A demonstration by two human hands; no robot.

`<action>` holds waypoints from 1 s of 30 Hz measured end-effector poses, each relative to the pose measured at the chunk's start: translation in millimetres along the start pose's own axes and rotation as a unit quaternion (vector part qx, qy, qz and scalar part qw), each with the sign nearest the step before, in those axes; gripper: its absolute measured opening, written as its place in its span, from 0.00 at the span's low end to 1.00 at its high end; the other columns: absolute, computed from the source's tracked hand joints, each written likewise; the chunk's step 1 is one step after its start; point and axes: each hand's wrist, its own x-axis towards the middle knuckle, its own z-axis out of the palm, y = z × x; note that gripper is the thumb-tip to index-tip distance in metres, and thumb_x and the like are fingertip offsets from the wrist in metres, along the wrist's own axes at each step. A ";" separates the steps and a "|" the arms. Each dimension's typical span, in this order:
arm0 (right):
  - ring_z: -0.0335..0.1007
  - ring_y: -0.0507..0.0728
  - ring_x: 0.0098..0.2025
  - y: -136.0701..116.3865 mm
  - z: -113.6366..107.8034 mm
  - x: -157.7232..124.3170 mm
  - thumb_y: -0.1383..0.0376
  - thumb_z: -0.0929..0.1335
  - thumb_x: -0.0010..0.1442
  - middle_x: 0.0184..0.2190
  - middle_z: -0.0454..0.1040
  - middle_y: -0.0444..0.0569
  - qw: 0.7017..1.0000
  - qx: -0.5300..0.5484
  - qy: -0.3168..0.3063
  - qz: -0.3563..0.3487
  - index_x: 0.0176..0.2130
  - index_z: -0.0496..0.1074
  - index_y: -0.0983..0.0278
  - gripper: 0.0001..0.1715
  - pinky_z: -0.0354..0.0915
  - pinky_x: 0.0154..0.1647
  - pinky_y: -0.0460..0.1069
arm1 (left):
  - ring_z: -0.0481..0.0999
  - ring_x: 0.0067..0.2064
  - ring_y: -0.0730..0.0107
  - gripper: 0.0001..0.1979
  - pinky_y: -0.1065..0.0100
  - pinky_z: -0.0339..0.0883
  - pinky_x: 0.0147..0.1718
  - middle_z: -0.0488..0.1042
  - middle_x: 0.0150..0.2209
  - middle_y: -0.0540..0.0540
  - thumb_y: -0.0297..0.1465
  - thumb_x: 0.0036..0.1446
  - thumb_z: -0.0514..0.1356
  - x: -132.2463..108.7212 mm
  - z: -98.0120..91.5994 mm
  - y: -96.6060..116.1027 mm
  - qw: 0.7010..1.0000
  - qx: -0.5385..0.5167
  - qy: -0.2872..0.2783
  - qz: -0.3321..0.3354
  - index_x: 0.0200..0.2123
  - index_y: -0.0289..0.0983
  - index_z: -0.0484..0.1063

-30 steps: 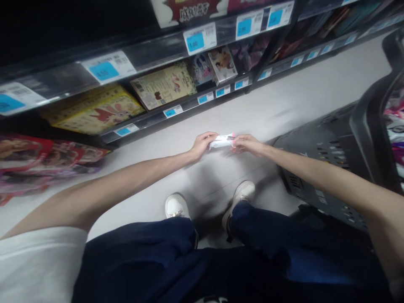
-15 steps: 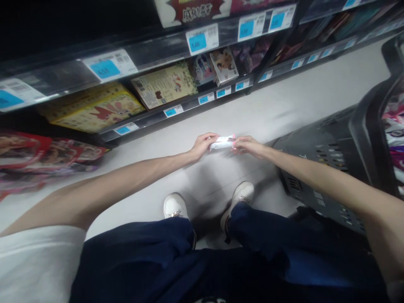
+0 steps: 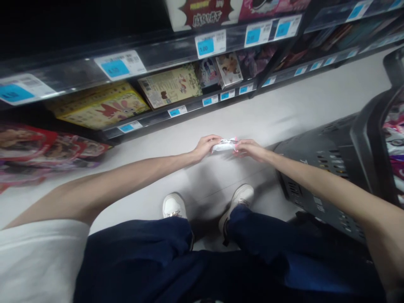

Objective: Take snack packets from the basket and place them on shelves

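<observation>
A small white packet with pink ends [image 3: 224, 145] is held level above the floor, stretched between both hands. My left hand [image 3: 206, 147] is closed on its left end, thumb and fingers pinching it. On the other side my right hand [image 3: 250, 149] grips the pink right end with its fingers closed. The packet looks like a clear or white plastic wrapper; its print and contents are too blurred to read.
Dark shelves [image 3: 176, 40] with blue price tags run across the front, holding yellow boxes [image 3: 107, 107] and a cream box [image 3: 170, 85]. Red packages [image 3: 25, 145] stand at left. A grey basket [image 3: 318, 164] with goods sits at right. White shoes [image 3: 174, 205] are below.
The view has shifted slightly, so the shelves appear a little farther right. The packet has tilted a little between my hands; both hands keep their hold.
</observation>
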 end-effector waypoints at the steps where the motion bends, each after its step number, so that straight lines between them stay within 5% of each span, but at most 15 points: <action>1: 0.77 0.55 0.33 0.3 -0.2 0.6 0.63 0.75 0.47 0.32 0.82 0.51 1.000 -0.003 0.001 0.003 0.31 0.76 0.65 0.10 0.70 0.33 0.46 | 0.65 0.29 0.73 0.15 0.70 0.54 0.25 0.76 0.32 0.47 0.37 0.47 0.66 -0.1 0.1 0.2 1.000 0.001 0.000 0.001 0.37 0.33 0.80; 19: 0.75 0.55 0.31 -6.5 1.7 -4.1 0.64 0.74 0.45 0.29 0.79 0.49 0.999 0.050 -0.014 -0.011 0.28 0.73 0.64 0.09 0.70 0.34 0.48 | 0.65 0.28 0.73 0.14 0.70 0.56 0.25 0.75 0.30 0.48 0.37 0.48 0.66 0.6 -0.3 1.7 1.000 -0.007 -0.002 -0.003 0.36 0.34 0.80; 26: 0.73 0.53 0.33 0.6 4.8 0.9 0.67 0.77 0.37 0.30 0.78 0.44 0.993 0.048 0.009 -0.110 0.30 0.70 0.62 0.18 0.66 0.33 0.47 | 0.67 0.29 0.73 0.13 0.70 0.58 0.28 0.75 0.29 0.48 0.36 0.49 0.66 4.4 0.2 -0.1 1.000 -0.025 0.011 -0.011 0.35 0.33 0.80; 30: 0.74 0.55 0.42 1.9 16.5 2.0 0.61 0.81 0.36 0.37 0.77 0.43 0.983 0.045 0.038 -0.173 0.32 0.68 0.60 0.27 0.69 0.45 0.49 | 0.69 0.30 0.73 0.12 0.71 0.60 0.29 0.77 0.31 0.47 0.35 0.49 0.66 5.4 0.5 -0.2 0.998 -0.061 0.015 -0.026 0.36 0.33 0.80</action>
